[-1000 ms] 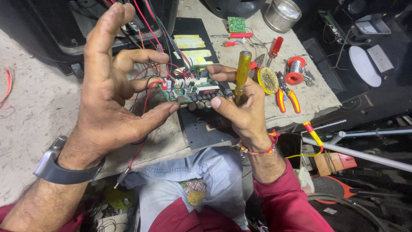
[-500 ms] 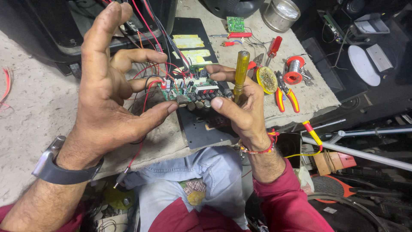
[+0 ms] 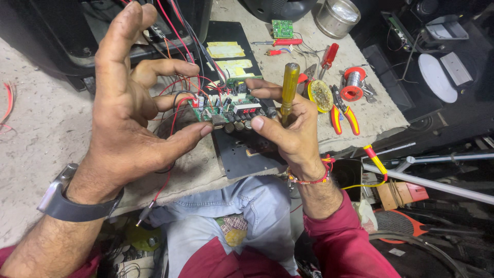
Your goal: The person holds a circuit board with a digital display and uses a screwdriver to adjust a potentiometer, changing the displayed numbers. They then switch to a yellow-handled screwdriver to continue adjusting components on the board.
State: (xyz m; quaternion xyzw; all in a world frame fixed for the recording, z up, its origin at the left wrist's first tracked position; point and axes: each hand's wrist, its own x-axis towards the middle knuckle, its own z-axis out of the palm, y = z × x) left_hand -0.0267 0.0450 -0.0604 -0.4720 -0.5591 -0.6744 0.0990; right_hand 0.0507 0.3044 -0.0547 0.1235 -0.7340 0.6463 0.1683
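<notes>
Head view, from left to right: our left hand (image 3: 131,110) pinches the left end of a small green circuit board (image 3: 229,105) between thumb and bent fingers, the forefinger raised free. Red and black wires (image 3: 177,31) run from the board back into the dark cabinet (image 3: 62,36) behind. Our right hand (image 3: 288,128) grips the board's right end with thumb and forefinger while the other fingers curl round a yellow-handled screwdriver (image 3: 289,87), held upright. The board hangs above a black panel (image 3: 247,152) on the table (image 3: 41,128). We judge this the inspecting step; any next move calls for a steady hold, sparing the wires. Orange-handled pliers (image 3: 342,110) lie to the right.
</notes>
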